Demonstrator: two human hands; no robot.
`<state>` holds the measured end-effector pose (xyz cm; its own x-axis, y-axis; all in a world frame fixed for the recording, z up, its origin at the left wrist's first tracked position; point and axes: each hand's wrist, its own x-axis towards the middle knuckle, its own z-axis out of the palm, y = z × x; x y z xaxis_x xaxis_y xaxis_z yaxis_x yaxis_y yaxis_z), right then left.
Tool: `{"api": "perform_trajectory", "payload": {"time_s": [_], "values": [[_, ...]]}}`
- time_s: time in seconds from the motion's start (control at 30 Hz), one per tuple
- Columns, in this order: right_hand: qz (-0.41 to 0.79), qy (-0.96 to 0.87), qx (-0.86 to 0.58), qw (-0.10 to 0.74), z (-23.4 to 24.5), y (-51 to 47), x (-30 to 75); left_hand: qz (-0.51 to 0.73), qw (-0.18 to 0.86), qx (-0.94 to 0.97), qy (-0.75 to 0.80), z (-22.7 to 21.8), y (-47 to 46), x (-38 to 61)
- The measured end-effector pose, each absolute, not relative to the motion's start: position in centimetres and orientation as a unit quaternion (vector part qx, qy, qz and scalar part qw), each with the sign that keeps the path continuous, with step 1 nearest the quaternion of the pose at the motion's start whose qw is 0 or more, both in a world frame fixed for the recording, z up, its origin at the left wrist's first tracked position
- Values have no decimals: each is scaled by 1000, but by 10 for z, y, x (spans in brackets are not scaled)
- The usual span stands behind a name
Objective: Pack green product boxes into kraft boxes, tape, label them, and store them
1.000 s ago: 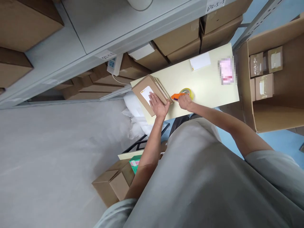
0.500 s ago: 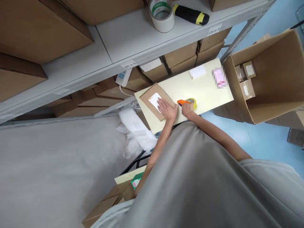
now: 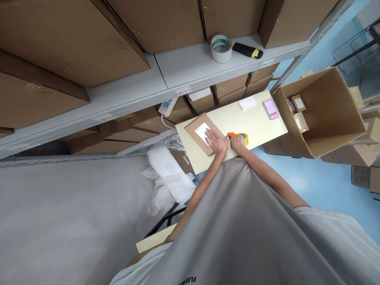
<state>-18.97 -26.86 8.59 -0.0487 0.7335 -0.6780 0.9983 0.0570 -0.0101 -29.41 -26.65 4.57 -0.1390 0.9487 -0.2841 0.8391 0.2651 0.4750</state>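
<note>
A flat brown cardboard box (image 3: 197, 131) with a white label lies on the pale yellow table (image 3: 258, 124). My left hand (image 3: 218, 142) rests flat on the box's near end, fingers stretched out. Just to the right, my right hand (image 3: 237, 143) is closed around an orange tape dispenser (image 3: 237, 135) that carries a yellowish roll of tape, close to the box's edge.
A white card (image 3: 247, 103) and a pink item (image 3: 270, 109) lie further along the table. An open carton (image 3: 320, 114) holding small boxes stands at the right. The grey shelf above carries a tape roll (image 3: 221, 48), a black-and-yellow tool (image 3: 247, 50) and big cartons. White plastic wrap (image 3: 169, 178) lies below.
The view has tilted up and pulled back, so the shelf with the tape roll has come into sight. Both hands stay on the box and the dispenser.
</note>
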Motion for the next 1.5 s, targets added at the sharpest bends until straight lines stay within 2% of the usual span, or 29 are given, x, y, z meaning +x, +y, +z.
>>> {"api": "perform_trajectory", "payload": {"time_s": [0.17, 0.37, 0.63, 0.8, 0.97, 1.17, 1.27, 1.37, 1.5], "values": [[-220, 668, 662, 261, 88, -283, -159, 119, 266, 617, 731, 43, -272, -307], [-208, 703, 621, 278, 88, -298, -101, 112, 258, 628, 725, 35, -271, -312], [-215, 770, 527, 288, 84, -242, -75, 106, 252, 617, 738, 30, -267, -307], [-233, 777, 532, 242, 70, -208, -114, 100, 252, 599, 754, 24, -265, -301], [-210, 725, 623, 205, 71, -159, -128, 112, 250, 588, 761, 17, -267, -297], [-223, 739, 623, 127, 106, -124, -96, 150, 266, 566, 766, 18, -267, -299], [-244, 732, 630, 89, 134, -132, -95, 214, 272, 531, 773, 33, -259, -296], [-256, 746, 614, 34, 157, -139, -106, 327, 187, 552, 744, 62, -239, -287], [-253, 782, 564, -85, 184, -127, -128, 433, 63, 592, 677, 119, -196, -278]]}}
